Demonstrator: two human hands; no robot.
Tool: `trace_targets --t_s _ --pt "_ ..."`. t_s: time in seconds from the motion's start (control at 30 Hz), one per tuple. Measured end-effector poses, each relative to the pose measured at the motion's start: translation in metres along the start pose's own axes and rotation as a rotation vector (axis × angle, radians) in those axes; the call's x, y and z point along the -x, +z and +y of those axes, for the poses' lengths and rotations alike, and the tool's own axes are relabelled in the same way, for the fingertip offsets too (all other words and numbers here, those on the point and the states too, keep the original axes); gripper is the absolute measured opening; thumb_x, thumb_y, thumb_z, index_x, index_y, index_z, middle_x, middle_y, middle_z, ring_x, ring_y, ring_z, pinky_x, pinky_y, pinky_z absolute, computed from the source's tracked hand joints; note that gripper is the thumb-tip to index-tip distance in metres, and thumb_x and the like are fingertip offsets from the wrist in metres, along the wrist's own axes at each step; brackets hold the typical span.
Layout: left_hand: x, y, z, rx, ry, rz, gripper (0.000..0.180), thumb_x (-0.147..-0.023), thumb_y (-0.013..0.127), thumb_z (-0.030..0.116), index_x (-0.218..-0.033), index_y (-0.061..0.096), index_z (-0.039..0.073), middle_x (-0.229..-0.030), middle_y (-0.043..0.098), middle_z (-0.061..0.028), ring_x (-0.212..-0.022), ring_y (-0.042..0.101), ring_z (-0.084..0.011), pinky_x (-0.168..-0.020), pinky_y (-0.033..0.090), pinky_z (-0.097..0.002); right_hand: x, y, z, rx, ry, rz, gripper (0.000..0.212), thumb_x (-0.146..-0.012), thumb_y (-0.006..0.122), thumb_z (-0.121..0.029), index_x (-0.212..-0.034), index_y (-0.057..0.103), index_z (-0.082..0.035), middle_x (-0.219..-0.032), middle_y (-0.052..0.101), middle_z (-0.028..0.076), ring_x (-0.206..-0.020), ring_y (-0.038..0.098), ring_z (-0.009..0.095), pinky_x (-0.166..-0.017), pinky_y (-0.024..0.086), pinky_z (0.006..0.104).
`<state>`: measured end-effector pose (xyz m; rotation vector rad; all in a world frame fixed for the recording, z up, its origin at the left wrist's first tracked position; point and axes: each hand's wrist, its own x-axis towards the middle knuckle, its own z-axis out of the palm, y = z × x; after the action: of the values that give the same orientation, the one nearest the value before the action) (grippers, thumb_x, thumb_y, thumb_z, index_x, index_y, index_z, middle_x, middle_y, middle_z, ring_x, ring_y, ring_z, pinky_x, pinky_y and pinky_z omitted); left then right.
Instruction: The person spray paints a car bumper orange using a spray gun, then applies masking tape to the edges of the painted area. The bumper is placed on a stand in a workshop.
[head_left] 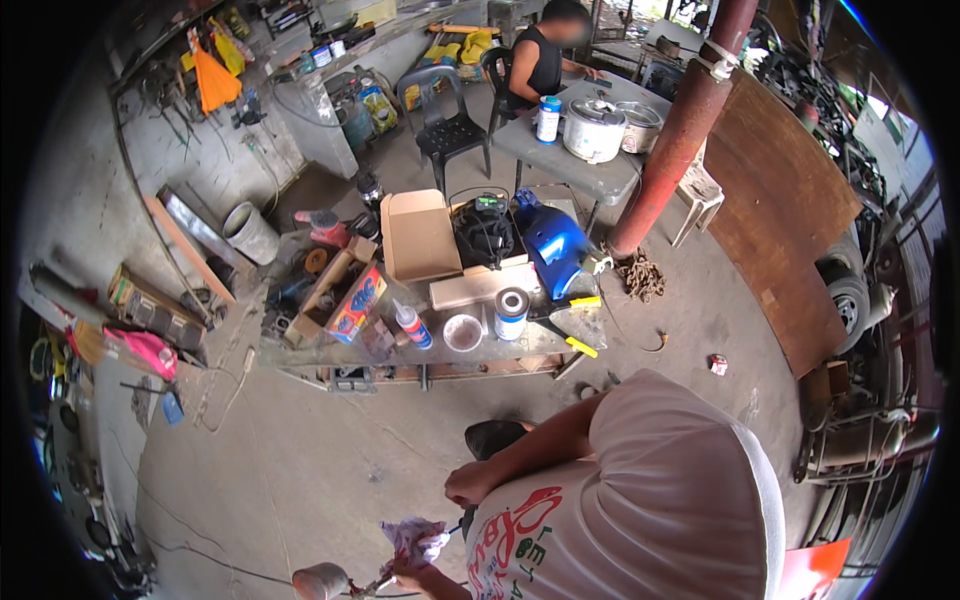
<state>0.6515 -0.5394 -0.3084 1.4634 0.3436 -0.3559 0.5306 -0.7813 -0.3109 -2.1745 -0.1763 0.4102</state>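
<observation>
My left hand (412,575) shows at the lower edge, its fingers closed on a crumpled white and purple cloth (416,540). Right beside it is a tool with a grey cup (320,581), which looks like a spray gun; whether the same hand grips it too is unclear. My right hand (468,484) is closed in front of my white printed shirt (680,480), its arm bent. What those fingers hold, if anything, is hidden. Just beyond the right hand a dark shoe (492,437) shows on the floor.
Ahead is a low workbench (300,357) with a blue glossy panel (552,250), paint can (511,312), bowl (462,333), glue bottle (412,327) and cardboard box (418,236). A red post (665,160) rises behind it. A person (535,65) sits at a grey table (515,140). Hoses cross the floor.
</observation>
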Motion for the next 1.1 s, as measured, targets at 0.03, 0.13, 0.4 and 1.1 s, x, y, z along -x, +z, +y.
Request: trace_targets --t_s 0.03,0.13,0.4,1.1 --pt "-0.011 0.015 0.016 -0.094 -0.018 -0.091 0.027 -0.081 0.064 0.019 -0.09 0.06 -0.006 -0.093 0.063 -0.0175 -0.082 0.065 -0.0301 -0.073 0.059 -0.0444 0.005 -0.009 0.011 -0.047 0.064 0.032 0.019 -0.082 0.067 -0.021 -0.088 0.069 -0.003 -0.09 0.068 0.017 -0.089 0.066 0.035 -0.076 0.051 0.0457" --pt "-0.035 0.046 0.052 -0.312 -0.039 -0.27 0.029 -0.08 0.065 0.02 -0.091 0.06 -0.007 -0.093 0.063 -0.0177 -0.082 0.065 -0.0306 -0.073 0.059 -0.0449 -0.007 -0.036 0.043 -0.106 0.18 0.111 0.017 -0.083 0.066 -0.02 -0.089 0.069 -0.005 -0.089 0.069 0.017 -0.089 0.067 0.035 -0.075 0.051 0.0451" --pt "-0.068 0.15 0.092 -0.645 -0.095 -0.432 0.033 -0.078 0.066 0.02 -0.094 0.06 -0.008 -0.093 0.064 -0.0183 -0.082 0.065 -0.032 -0.074 0.059 -0.0463 -0.043 -0.134 0.101 -0.142 0.257 0.189 0.018 -0.084 0.066 -0.021 -0.095 0.071 -0.008 -0.09 0.071 0.014 -0.088 0.068 0.033 -0.074 0.052 0.0442" --pt "-0.109 0.262 0.103 -0.611 -0.122 -0.301 0.044 -0.073 0.069 0.022 -0.102 0.062 -0.011 -0.092 0.066 -0.0198 -0.084 0.067 -0.0355 -0.077 0.059 -0.0499 -0.049 -0.215 0.187 -0.14 0.363 0.05 0.022 -0.077 0.072 -0.025 -0.092 0.071 -0.008 -0.09 0.071 0.016 -0.09 0.068 0.033 -0.073 0.053 0.0447"
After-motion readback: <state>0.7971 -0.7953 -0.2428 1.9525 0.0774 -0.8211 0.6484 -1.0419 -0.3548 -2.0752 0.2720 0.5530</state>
